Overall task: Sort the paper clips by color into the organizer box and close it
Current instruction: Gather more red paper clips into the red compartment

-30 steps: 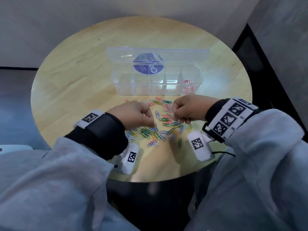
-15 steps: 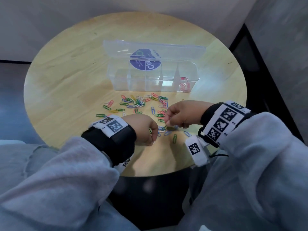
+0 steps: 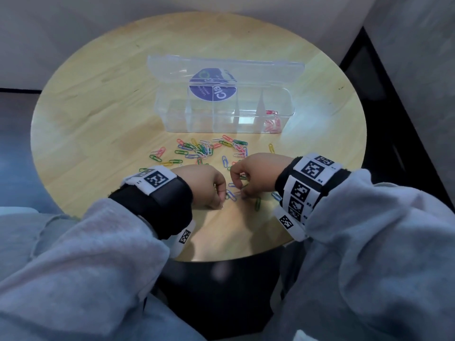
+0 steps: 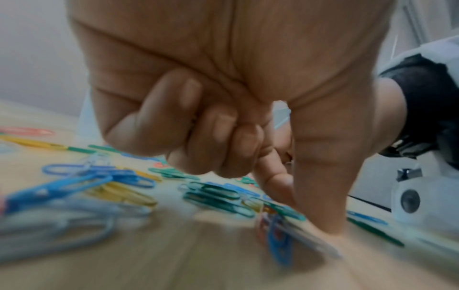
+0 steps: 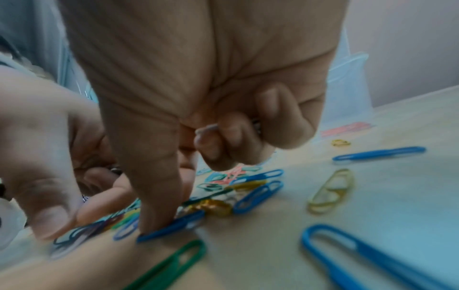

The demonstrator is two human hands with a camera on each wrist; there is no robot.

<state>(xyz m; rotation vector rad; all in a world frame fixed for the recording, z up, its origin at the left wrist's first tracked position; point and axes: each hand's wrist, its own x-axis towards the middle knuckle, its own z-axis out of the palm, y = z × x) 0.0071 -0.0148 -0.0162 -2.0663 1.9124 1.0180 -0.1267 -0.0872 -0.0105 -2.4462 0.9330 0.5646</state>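
On the round light-wood table (image 3: 98, 99), a clear plastic organizer box (image 3: 221, 116) stood open, its lid tilted back, with a few pink paper clips (image 3: 272, 123) lying in its rightmost compartment. Between the box and the table's near edge lay a scatter of coloured paper clips (image 3: 202, 150): blue, green, yellow, pink and white. The left hand (image 3: 202, 185) hovered low over the near part of the scatter with three fingers curled into the palm, and its thumb and forefinger reached down to a small bunch of blue and pale clips (image 4: 280, 237); whether they gripped the bunch, I could not tell. Just beside it, the right hand (image 3: 256, 173) had its outer fingers curled round a white clip (image 5: 207, 128), while its thumb pressed down on a blue paper clip (image 5: 171, 227) lying flat on the wood.
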